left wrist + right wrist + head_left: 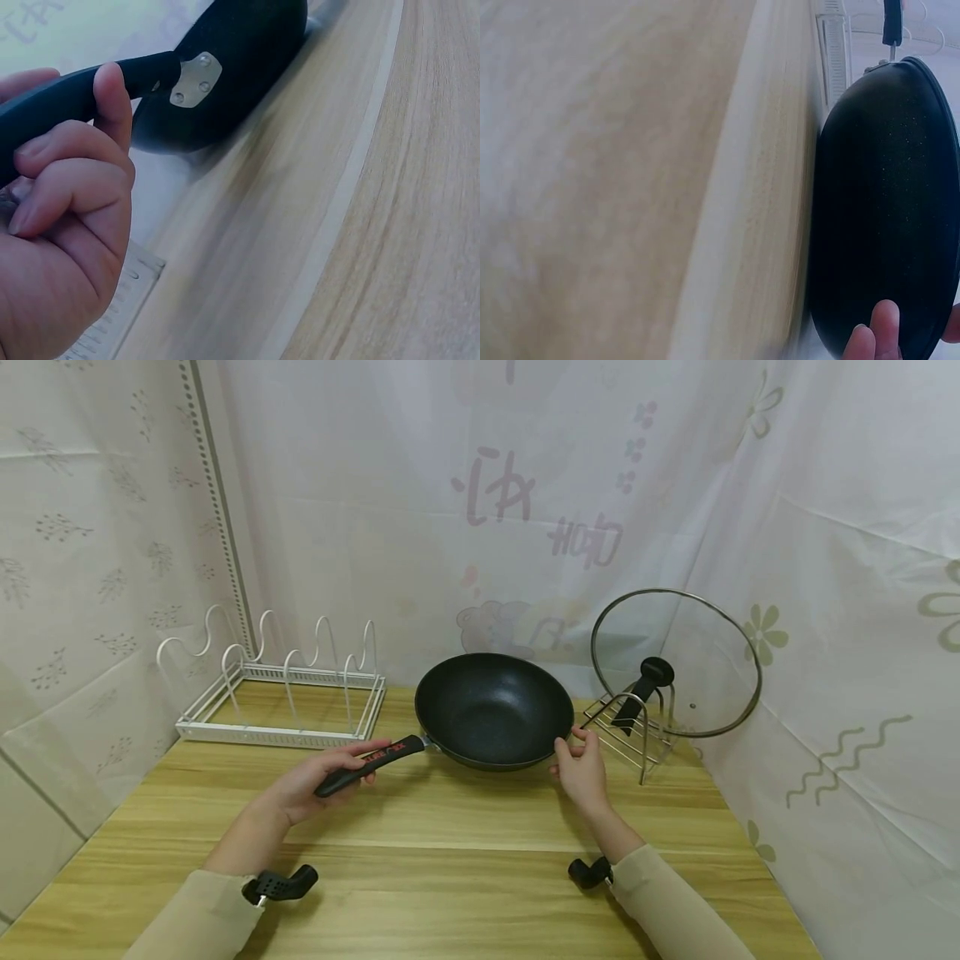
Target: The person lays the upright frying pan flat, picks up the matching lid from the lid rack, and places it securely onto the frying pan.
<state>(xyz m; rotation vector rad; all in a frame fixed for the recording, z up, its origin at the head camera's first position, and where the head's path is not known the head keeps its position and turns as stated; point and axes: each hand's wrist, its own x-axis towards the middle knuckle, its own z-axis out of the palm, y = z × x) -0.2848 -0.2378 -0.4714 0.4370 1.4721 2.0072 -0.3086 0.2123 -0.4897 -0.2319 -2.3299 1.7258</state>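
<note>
A black wok [495, 710] stands near the middle of the table, its inside facing up and toward the head camera. My left hand [322, 781] grips its black handle [390, 753], fingers curled round it, as the left wrist view also shows [71, 202]. At the wok's right edge my right hand [583, 772] pinches the rim between thumb and fingers. In the right wrist view, fingertips [885, 322] lie against the dark outer side of the wok [885, 202].
At the back left is a white rack [262, 737] with curved dividers. A wire rack [643, 752] at the right holds a glass lid [705, 668] with a black knob [657, 672], close to my right hand. Printed curtains [375, 510] hang behind the wooden table [420, 893].
</note>
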